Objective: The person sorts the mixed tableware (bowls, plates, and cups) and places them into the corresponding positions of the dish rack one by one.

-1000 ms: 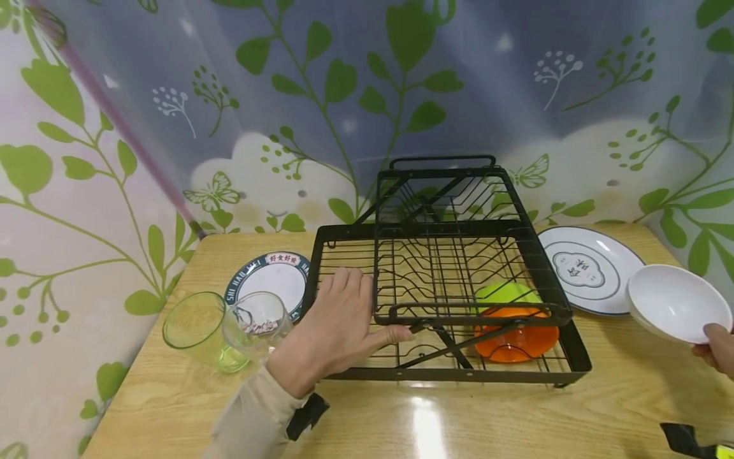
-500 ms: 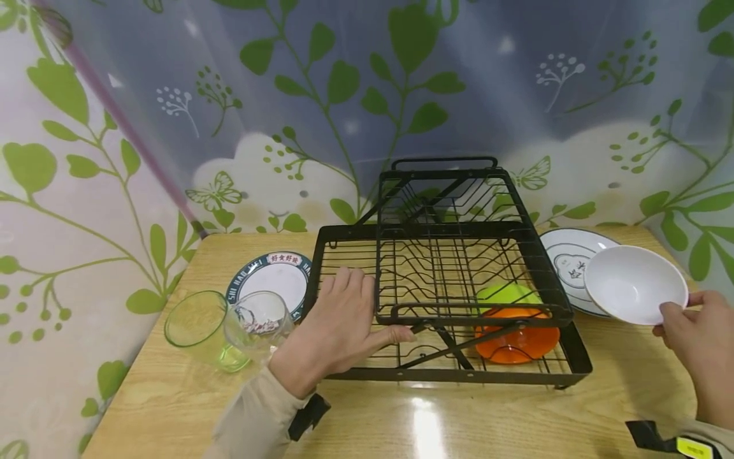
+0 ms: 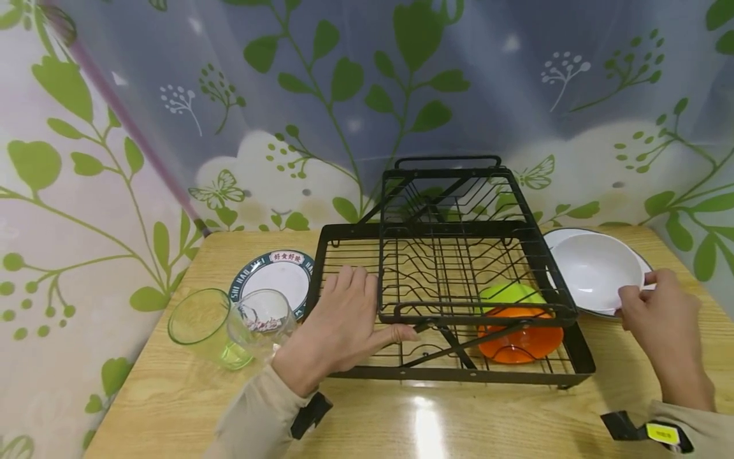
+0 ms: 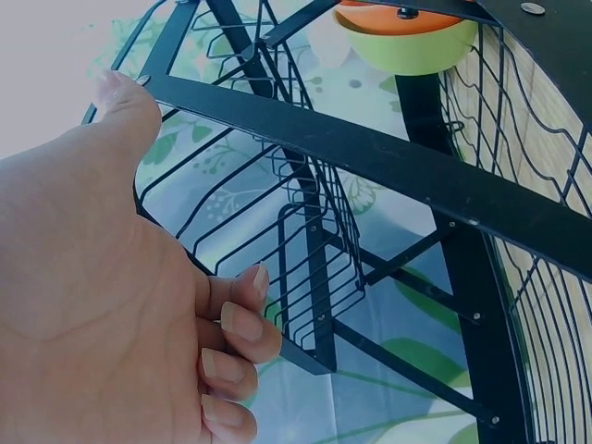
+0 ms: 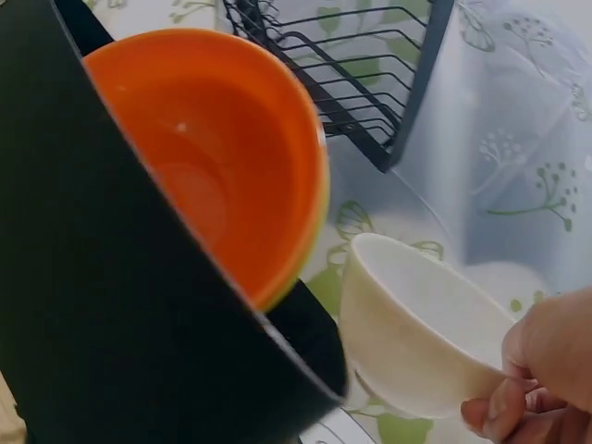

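My right hand [image 3: 665, 319] pinches the rim of a white bowl [image 3: 596, 271] between thumb and fingers. The bowl overlaps a white plate [image 3: 645, 255] at the right of the black two-tier dish rack [image 3: 459, 376]. In the right wrist view the bowl [image 5: 416, 333] tilts, beside the rack's dark side wall. My left hand [image 3: 338, 331] grips the left side of the rack's upper tier, its thumb along the front bar. The left wrist view shows that hand's fingers [image 4: 242, 324] curled at the tier's edge. An orange bowl [image 3: 518, 344] and a lime-green bowl [image 3: 510, 294] sit in the lower tier.
Left of the rack, a green-tinted glass [image 3: 201, 325] and a clear glass [image 3: 260, 328] stand in front of a plate with a dark green rim [image 3: 243, 277]. Patterned cloth [image 3: 275, 172] rises behind the wooden table [image 3: 367, 421].
My right hand has come in from the right edge, carrying the white bowl leftward over the white plate toward the rack. My left hand stays on the rack.
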The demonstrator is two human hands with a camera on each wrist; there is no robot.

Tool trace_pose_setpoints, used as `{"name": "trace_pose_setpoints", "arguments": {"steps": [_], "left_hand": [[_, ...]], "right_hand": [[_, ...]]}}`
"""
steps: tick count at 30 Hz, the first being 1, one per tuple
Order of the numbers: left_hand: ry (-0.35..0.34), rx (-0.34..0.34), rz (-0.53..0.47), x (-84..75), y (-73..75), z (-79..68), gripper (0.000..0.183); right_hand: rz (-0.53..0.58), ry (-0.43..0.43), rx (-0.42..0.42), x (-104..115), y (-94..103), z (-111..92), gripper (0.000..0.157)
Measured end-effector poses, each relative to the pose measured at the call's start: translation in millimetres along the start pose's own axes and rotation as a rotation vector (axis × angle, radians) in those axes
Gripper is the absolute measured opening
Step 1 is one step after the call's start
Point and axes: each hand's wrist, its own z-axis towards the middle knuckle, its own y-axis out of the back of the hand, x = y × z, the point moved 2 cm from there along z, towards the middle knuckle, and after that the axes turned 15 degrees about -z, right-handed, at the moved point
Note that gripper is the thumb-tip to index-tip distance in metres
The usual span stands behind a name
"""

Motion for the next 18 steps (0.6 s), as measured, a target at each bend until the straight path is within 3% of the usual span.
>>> {"name": "trace_pose_setpoints", "arguments": {"steps": [7, 14, 18], "left_hand": [[0.004, -0.006, 0.002, -1.1, 0.5, -1.2, 0.070], [-0.007, -0.001, -0.015, 0.0, 0.7, -1.2, 0.089], [-0.007, -0.001, -0.008, 0.1, 1.0, -1.6, 0.090]], "right_hand": [[0.017, 0.049, 0.018, 10.8, -3.3, 3.8, 0.039], [0.033, 0.050, 0.041, 18.1, -4.6, 6.6, 0.040], [0.046, 0.047, 0.062, 20.5, -5.3, 7.5, 0.041]]}}
